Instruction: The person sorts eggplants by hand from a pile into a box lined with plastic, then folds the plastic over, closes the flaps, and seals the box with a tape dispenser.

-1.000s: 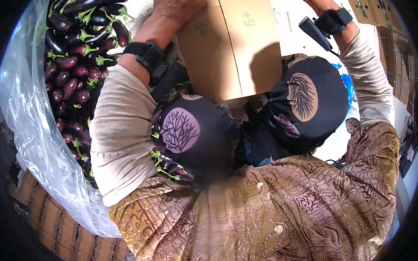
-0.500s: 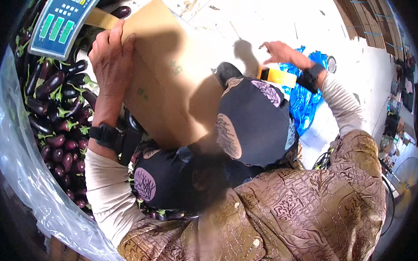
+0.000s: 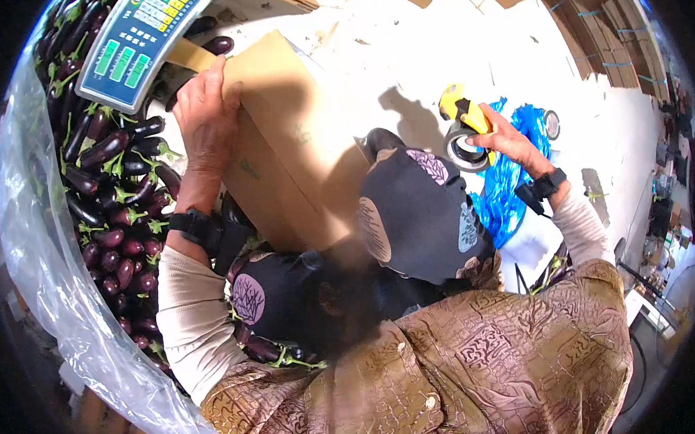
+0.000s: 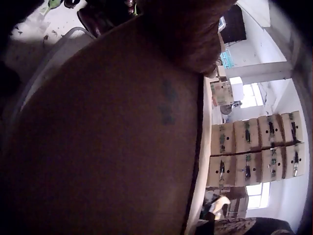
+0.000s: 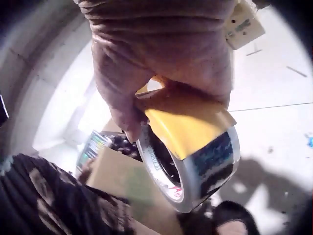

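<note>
My left hand (image 3: 206, 122) grips the far left edge of a brown cardboard box (image 3: 283, 135), the thumb lying on its face. The box stands between my knees, with faint green print on it. In the left wrist view the box face (image 4: 107, 142) fills most of the frame in shadow. My right hand (image 3: 509, 139) holds a yellow tape dispenser (image 3: 458, 106) with a wide roll of tape (image 3: 468, 150) on it, above the white floor to the right of the box. Close up in the right wrist view, the fingers wrap the yellow body (image 5: 190, 120) over the roll.
A blue scale panel (image 3: 131, 60) and a heap of eggplants (image 3: 104, 149) lie to the left, bordered by a clear plastic sheet (image 3: 75, 303). Crumpled blue plastic (image 3: 504, 200) lies under my right forearm. Stacked cartons (image 3: 594, 44) stand at the far right.
My right hand went from the box's far end to the dispenser by the blue plastic, then took hold of it and lifted it. The left hand now grips the box's left edge.
</note>
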Tool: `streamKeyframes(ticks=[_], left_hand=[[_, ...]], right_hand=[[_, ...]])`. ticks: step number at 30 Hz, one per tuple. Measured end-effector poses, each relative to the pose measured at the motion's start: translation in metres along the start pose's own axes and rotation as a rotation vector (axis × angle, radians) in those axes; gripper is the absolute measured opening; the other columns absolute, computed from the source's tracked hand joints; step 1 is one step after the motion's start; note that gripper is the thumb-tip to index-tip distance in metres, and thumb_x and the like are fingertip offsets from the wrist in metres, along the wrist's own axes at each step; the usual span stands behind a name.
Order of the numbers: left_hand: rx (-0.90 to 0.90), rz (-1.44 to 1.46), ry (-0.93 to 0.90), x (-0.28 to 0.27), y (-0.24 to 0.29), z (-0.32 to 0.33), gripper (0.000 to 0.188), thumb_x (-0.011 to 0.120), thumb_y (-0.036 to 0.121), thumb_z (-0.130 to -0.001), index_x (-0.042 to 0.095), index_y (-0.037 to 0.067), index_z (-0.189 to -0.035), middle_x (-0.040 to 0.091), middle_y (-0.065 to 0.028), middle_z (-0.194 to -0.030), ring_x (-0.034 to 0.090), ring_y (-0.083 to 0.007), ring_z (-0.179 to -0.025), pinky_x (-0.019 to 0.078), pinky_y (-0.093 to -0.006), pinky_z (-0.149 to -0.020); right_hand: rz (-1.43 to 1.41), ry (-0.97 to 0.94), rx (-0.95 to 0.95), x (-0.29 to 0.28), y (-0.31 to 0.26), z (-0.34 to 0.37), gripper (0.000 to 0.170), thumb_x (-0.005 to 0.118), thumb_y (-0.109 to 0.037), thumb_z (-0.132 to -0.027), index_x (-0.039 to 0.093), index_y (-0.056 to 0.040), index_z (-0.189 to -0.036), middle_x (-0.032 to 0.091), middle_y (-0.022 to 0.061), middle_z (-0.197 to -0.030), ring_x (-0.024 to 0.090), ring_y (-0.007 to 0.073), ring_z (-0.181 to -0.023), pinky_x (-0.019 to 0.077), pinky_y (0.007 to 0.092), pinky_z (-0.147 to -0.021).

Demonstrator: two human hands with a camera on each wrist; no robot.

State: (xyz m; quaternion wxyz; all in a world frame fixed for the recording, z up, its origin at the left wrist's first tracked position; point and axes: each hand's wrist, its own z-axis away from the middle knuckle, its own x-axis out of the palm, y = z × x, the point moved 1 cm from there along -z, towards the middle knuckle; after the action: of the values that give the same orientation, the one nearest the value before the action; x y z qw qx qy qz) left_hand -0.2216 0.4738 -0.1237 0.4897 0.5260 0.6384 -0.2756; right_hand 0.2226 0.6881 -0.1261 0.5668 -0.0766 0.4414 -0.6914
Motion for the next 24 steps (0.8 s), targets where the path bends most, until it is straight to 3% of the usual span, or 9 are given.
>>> streamKeyframes(ticks=[2, 5, 8, 10, 11, 16, 19, 21, 24], left_hand=[[0.018, 0.013, 0.066, -0.002, 0.0, 0.001, 0.05, 0.06, 0.031, -0.094, 0.051, 0.011, -0.138, 0.054, -0.0127, -0.124, 0.049, -0.0333, -0.116, 0.0375, -0.0466, -0.099], [-0.076, 0.097, 0.1, -0.017, 0.006, -0.003, 0.054, 0.065, 0.027, -0.09, 0.049, 0.008, -0.138, 0.046, -0.0191, -0.136, 0.04, -0.0393, -0.126, 0.0326, -0.0512, -0.106], [0.004, 0.349, 0.16, -0.062, 0.021, -0.014, 0.048, 0.061, 0.032, -0.094, 0.055, 0.001, -0.13, 0.056, -0.0214, -0.124, 0.051, -0.0384, -0.117, 0.0394, -0.0451, -0.102], [-0.211, 0.807, -0.025, -0.111, 0.044, -0.018, 0.048, 0.058, 0.038, -0.098, 0.058, -0.003, -0.123, 0.064, -0.0197, -0.108, 0.06, -0.0315, -0.105, 0.0447, -0.0381, -0.096], [-0.371, 1.047, -0.16, -0.131, 0.053, -0.018, 0.052, 0.046, 0.045, -0.103, 0.06, 0.001, -0.126, 0.066, -0.0113, -0.111, 0.06, -0.0178, -0.104, 0.0451, -0.0305, -0.093], [-0.46, 1.226, -0.277, -0.165, 0.062, -0.017, 0.078, 0.036, 0.068, -0.096, 0.056, 0.0, -0.129, 0.065, -0.0134, -0.104, 0.062, -0.02, -0.1, 0.0491, -0.0311, -0.087], [-0.267, 1.104, -0.209, -0.164, 0.061, -0.006, 0.073, 0.039, 0.064, -0.096, 0.055, 0.0, -0.126, 0.065, -0.0125, -0.099, 0.063, -0.0199, -0.095, 0.05, -0.0319, -0.082], [-0.561, 1.255, -0.223, -0.161, 0.064, -0.002, 0.038, 0.055, 0.034, -0.1, 0.062, -0.003, -0.097, 0.064, -0.0112, -0.082, 0.064, -0.0184, -0.073, 0.0494, -0.0311, -0.064], [-0.513, 1.209, -0.123, -0.15, 0.06, 0.007, 0.036, 0.055, 0.029, -0.1, 0.058, -0.004, -0.087, 0.061, -0.0112, -0.07, 0.061, -0.0169, -0.063, 0.049, -0.0304, -0.061]], right_hand=[[-0.174, 0.02, -0.025, -0.007, -0.06, 0.006, 0.064, 0.073, -0.018, -0.078, 0.049, -0.0062, -0.137, 0.058, 0.0054, -0.122, 0.052, 0.0171, -0.115, 0.0408, 0.0308, -0.1], [-0.289, 0.039, -0.309, 0.003, -0.119, -0.001, 0.069, 0.078, -0.019, -0.076, 0.049, -0.0057, -0.137, 0.058, 0.0048, -0.125, 0.051, 0.0171, -0.118, 0.0395, 0.0308, -0.104], [-0.35, -0.024, -0.451, 0.017, -0.172, -0.004, 0.077, 0.085, -0.021, -0.071, 0.049, -0.005, -0.137, 0.058, 0.005, -0.125, 0.052, 0.0168, -0.118, 0.0394, 0.0314, -0.106], [-0.312, -0.017, -0.462, 0.031, -0.203, -0.001, 0.078, 0.086, -0.02, -0.07, 0.049, -0.0049, -0.136, 0.059, 0.005, -0.123, 0.054, 0.0164, -0.115, 0.0416, 0.0309, -0.103], [-0.211, -0.009, -0.472, 0.035, -0.215, -0.003, 0.076, 0.086, -0.019, -0.07, 0.049, -0.0045, -0.134, 0.06, 0.0051, -0.12, 0.056, 0.0161, -0.111, 0.0441, 0.0306, -0.099], [0.167, 0.032, -0.824, 0.057, -0.251, -0.015, 0.07, 0.085, -0.022, -0.07, 0.051, -0.0027, -0.128, 0.063, 0.0094, -0.11, 0.061, 0.0185, -0.103, 0.0476, 0.0324, -0.092], [0.308, 0.064, -0.881, 0.067, -0.265, -0.011, 0.068, 0.085, -0.022, -0.068, 0.053, -0.0028, -0.126, 0.064, 0.012, -0.107, 0.064, 0.0227, -0.099, 0.0493, 0.0342, -0.09], [0.376, 0.077, -0.914, 0.075, -0.269, -0.011, 0.066, 0.085, -0.021, -0.066, 0.055, -0.0028, -0.122, 0.065, 0.0147, -0.105, 0.067, 0.0286, -0.096, 0.0516, 0.0364, -0.088], [0.465, 0.067, -0.949, 0.085, -0.277, -0.011, 0.064, 0.084, -0.019, -0.066, 0.055, -0.0028, -0.121, 0.066, 0.016, -0.105, 0.067, 0.0313, -0.097, 0.052, 0.037, -0.087]])
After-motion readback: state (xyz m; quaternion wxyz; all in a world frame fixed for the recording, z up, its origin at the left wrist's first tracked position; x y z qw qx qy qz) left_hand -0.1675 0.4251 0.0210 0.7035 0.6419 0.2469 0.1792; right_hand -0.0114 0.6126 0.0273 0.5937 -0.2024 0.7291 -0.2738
